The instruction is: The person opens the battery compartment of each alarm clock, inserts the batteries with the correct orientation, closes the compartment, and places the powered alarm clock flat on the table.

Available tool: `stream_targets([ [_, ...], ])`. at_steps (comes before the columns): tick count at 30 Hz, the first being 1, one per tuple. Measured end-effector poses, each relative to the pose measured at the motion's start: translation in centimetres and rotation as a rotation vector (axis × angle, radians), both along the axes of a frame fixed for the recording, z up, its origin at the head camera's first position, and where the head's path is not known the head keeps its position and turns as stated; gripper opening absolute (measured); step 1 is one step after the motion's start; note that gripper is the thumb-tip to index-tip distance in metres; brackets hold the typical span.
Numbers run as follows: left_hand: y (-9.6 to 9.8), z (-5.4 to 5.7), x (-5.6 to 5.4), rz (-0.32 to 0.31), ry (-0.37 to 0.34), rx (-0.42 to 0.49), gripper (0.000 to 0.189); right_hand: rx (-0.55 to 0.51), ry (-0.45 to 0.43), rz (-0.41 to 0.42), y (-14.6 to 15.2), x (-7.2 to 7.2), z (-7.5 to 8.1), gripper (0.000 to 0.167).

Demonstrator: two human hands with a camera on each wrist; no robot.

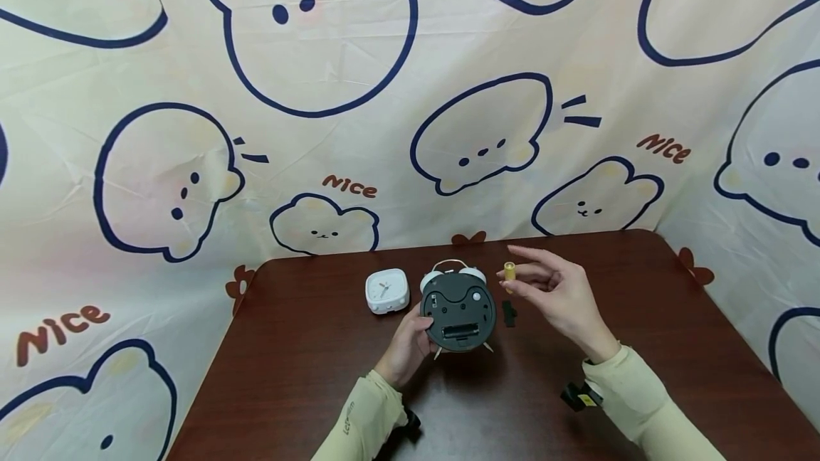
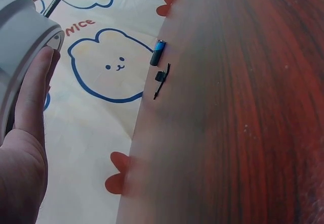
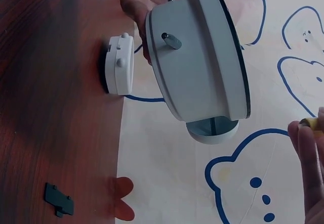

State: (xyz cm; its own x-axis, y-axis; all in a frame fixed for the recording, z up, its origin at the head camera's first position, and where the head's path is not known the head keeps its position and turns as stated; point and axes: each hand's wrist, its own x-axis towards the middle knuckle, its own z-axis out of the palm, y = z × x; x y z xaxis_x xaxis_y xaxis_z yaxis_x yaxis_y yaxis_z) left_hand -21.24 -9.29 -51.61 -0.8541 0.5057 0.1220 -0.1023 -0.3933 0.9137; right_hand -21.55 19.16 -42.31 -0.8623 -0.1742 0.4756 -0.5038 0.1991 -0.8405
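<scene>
My left hand (image 1: 410, 343) grips a white twin-bell alarm clock (image 1: 458, 311) by its left lower side, thumb on the dark back. That back faces the head view, with its battery compartment (image 1: 460, 331) uncovered near the bottom. My right hand (image 1: 564, 297) pinches a small gold-coloured battery (image 1: 510, 271) upright between thumb and fingers, a short way right of the clock. A dark battery cover (image 1: 509, 313) lies on the table between clock and right hand. In the left wrist view, a blue-and-black battery (image 2: 158, 53) lies near that cover; the head view does not show it.
Left of the held clock, a small white square clock (image 1: 387, 290) sits on the brown table (image 1: 295, 375). Behind the table's far edge hangs a patterned cloth (image 1: 397, 141). Dark wrist cameras (image 1: 581, 397) are strapped below both sleeves.
</scene>
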Motion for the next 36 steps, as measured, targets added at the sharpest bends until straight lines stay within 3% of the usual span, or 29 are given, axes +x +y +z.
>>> stream_targets([
  [6, 0.05, -0.15, 0.09, -0.004, 0.016, 0.013, 0.048, 0.066, 0.000, -0.028, 0.00, 0.05, -0.07, 0.026],
  [17, -0.02, -0.19, 0.02, -0.013, 0.032, 0.005, 0.043, 0.027, -0.002, 0.087, 0.09, -0.12, -0.26, 0.026],
  [22, -0.02, -0.30, 0.11, -0.001, 0.014, 0.012, 0.042, 0.014, 0.039, 0.122, -0.07, -0.25, -0.17, 0.027],
  [25, -0.03, -0.35, 0.10, 0.003, 0.009, 0.013, 0.042, 0.032, 0.045, 0.104, -0.06, -0.19, -0.05, 0.027],
  [31, -0.11, -0.35, 0.05, 0.012, 0.013, 0.004, 0.041, 0.079, -0.051, 0.017, 0.15, 0.21, 0.13, 0.027],
  [36, -0.09, -0.22, 0.02, 0.015, 0.005, 0.006, 0.044, 0.100, -0.067, 0.015, 0.13, 0.19, 0.15, 0.025],
])
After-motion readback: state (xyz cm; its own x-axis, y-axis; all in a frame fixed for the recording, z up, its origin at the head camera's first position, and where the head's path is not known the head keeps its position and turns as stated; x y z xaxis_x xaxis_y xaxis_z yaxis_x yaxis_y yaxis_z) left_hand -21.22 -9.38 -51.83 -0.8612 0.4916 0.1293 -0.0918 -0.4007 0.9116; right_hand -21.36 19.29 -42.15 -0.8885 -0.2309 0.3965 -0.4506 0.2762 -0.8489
